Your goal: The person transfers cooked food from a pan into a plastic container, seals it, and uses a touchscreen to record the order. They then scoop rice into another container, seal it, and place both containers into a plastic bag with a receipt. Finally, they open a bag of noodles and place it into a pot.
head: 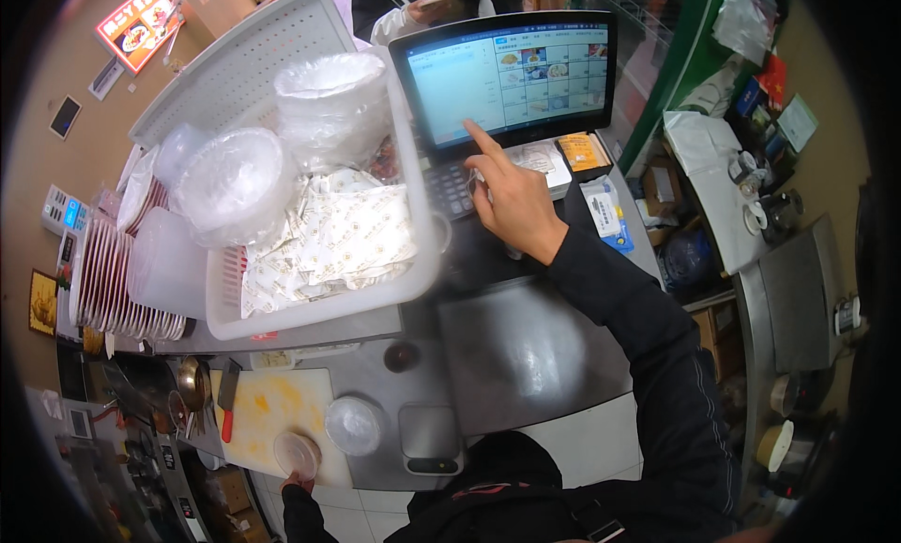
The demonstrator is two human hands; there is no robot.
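My right hand [517, 198] reaches up to a touchscreen monitor [450, 78], its index finger extended at the lower part of the lit screen. Whether the fingertip touches the glass I cannot tell. The other fingers are partly curled and hold nothing. Below the monitor, a keypad [450, 189] is partly behind the hand. Down at the lower left, my left hand [300, 481] grips a round, lidded plastic container [296, 453] at the front edge of a stained cutting board [271, 395]. A second round plastic container [353, 425] stands just to its right.
A white plastic basket [331, 305] holds wrapped packets and bagged bowls. On the board lies a cleaver [227, 395] with a red handle. A kitchen scale [431, 437] sits near the counter edge. Behind the monitor, a person [415, 18] holds a phone.
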